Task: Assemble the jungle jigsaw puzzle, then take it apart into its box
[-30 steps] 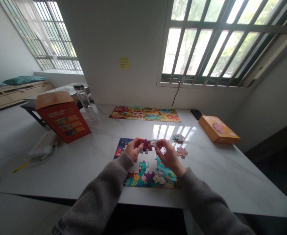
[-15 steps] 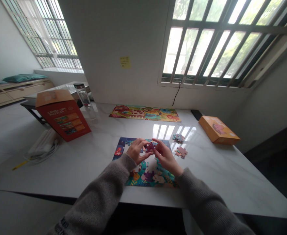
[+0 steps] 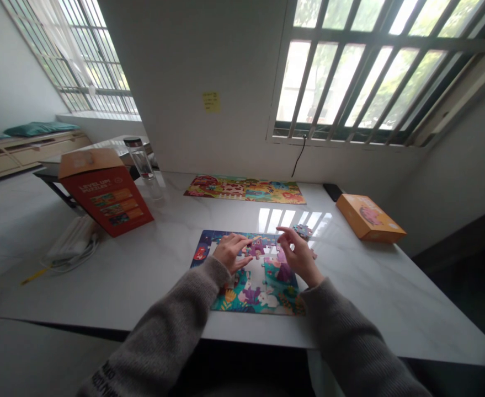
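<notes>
A partly assembled jigsaw puzzle (image 3: 229, 298) lies on the table in front of me, with a pale gap in its middle. My left hand (image 3: 230, 252) is over its upper left part, with thumb and fingertips at the left edge of a purple puzzle piece (image 3: 257, 247). That piece appears pinched there, just over the puzzle's upper middle. My right hand (image 3: 298, 255) is over the puzzle's right edge, fingers apart and holding nothing visible. Beyond it lie several loose puzzle pieces (image 3: 303, 230); another loose piece (image 3: 314, 255) is mostly hidden behind this hand.
At the back of the table lies a long finished puzzle (image 3: 242, 190). A red box (image 3: 110, 198) and a glass bottle (image 3: 142, 162) stand on the left, near a white power strip (image 3: 70, 242) with its cable. An orange box (image 3: 370, 218) and a black phone (image 3: 331, 192) are at the right.
Both hands were at the purple piece; my right hand has let go and moved right, towards the loose pieces. My left hand has stayed nearly in place.
</notes>
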Demonstrator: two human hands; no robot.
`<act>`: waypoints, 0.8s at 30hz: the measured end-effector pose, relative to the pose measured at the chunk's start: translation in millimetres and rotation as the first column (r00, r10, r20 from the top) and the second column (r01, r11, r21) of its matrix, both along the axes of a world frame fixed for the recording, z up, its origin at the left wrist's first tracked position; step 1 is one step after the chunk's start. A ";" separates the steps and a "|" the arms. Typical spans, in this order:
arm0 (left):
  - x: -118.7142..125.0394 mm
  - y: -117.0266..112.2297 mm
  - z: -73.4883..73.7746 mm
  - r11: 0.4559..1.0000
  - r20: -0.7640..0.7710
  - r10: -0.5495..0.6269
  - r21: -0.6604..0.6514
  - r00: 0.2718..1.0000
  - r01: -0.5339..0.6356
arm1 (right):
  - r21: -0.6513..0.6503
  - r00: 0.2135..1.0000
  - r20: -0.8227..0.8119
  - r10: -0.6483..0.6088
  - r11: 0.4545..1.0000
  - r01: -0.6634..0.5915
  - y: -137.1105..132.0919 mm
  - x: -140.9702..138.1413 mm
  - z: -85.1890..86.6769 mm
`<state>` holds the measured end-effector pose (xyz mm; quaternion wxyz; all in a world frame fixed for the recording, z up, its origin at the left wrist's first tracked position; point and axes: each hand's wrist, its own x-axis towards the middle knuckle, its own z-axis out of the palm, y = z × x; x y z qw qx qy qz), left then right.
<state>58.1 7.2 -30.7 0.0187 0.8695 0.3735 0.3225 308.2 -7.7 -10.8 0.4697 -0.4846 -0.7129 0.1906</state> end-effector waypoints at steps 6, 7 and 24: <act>13.4 1.0 13.3 0.995 -0.170 -0.016 -0.100 0.985 -0.001 | 0.027 0.972 0.231 0.046 0.998 -0.053 13.6 21.5 -11.8; 18.5 2.3 16.6 0.995 -0.198 -0.022 -0.103 0.980 0.002 | 0.036 0.968 0.243 0.055 0.997 -0.066 13.8 20.8 -12.9; 50.3 20.8 -6.8 0.987 -0.207 -0.103 -0.140 0.973 0.075 | 0.013 0.923 0.381 0.058 0.998 -0.068 14.8 20.6 -21.4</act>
